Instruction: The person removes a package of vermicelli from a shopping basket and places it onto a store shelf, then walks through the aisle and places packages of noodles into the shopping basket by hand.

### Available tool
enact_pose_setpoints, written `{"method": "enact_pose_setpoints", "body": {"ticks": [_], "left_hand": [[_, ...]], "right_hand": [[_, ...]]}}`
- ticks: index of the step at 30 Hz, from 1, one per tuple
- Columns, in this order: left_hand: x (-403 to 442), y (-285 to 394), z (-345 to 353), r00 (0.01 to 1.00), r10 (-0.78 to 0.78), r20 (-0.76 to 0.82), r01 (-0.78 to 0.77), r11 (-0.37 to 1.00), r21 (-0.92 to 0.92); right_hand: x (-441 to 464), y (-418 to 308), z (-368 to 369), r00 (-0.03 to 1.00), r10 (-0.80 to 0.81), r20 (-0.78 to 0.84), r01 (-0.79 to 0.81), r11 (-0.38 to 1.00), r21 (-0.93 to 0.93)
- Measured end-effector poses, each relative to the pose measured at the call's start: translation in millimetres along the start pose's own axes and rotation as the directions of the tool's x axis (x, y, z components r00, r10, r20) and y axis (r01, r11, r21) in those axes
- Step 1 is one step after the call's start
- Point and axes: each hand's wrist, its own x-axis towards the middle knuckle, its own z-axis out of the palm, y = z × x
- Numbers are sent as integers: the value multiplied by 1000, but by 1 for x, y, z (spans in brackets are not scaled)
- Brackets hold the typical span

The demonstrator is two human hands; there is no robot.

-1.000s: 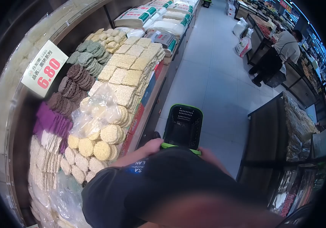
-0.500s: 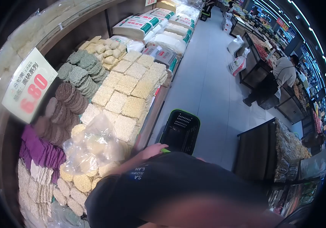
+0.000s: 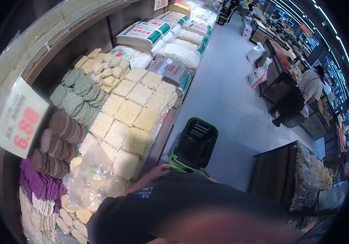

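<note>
At the near end of a black shopping basket (image 3: 195, 142) with green trim, my left hand (image 3: 159, 172) has its fingers curled against the green handle (image 3: 178, 166). Only a sliver of my right hand (image 3: 211, 179) shows past the dark shirt, close to the basket's near right corner; its fingers are hidden. Beside my left forearm, a clear plastic bag (image 3: 91, 177) lies on the display of dried noodle blocks. Pale square noodle blocks (image 3: 125, 112) are stacked beyond it, with brown noodle cakes (image 3: 54, 148) and purple noodle cakes (image 3: 40, 179) to the left.
A price sign (image 3: 22, 118) reading 6.80 stands at the left. White flour sacks (image 3: 144, 34) line the shelf further up. Across the grey aisle floor (image 3: 223, 77), a person (image 3: 300, 95) bends by a counter. A dark display stand (image 3: 274, 171) is at the right.
More of the basket and its green handle now shows. My left hand has shifted slightly left and down in view. The noodle display has slid left and the bending person right.
</note>
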Motion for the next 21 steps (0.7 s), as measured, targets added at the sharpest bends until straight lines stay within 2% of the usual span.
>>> {"method": "enact_pose_setpoints", "body": {"ticks": [1, 2, 5, 6, 9, 12, 15, 16, 19, 21], "left_hand": [[-1, 1, 3, 989, -146, -30, 141, 980, -143], [3, 0, 5, 993, -69, -98, 57, 990, -125], [21, 12, 13, 984, -110, -139, 92, 987, -134], [29, 21, 18, 978, -127, -164, 120, 991, -53], [67, 43, 34, 987, -15, -157, 66, 943, 326], [104, 64, 48, 994, 56, -97, -5, 886, 465], [120, 78, 62, 987, -33, -159, 98, 900, 424], [120, 84, 65, 985, -19, -171, 92, 899, 428], [124, 101, 77, 975, 21, -222, 77, 903, 423], [125, 108, 80, 962, 40, -269, 81, 903, 422]], "right_hand": [[10, 4, -6, 1000, -9, 11, 9, 1000, -5], [21, 7, -14, 1000, -20, 21, 21, 1000, -15], [54, 20, -44, 997, -70, 44, 72, 996, -56], [66, 25, -53, 995, -90, 50, 94, 993, -66], [103, 40, -87, 988, -149, 51, 154, 978, -138], [139, 48, -117, 975, -214, 55, 221, 950, -222], [162, 39, -147, 961, -275, 35, 269, 900, -343], [136, 13, -171, 971, -237, -21, 217, 919, -328], [124, -16, -215, 985, -165, 59, 175, 940, -294], [120, -33, -240, 980, -187, 69, 200, 916, -347]]}}
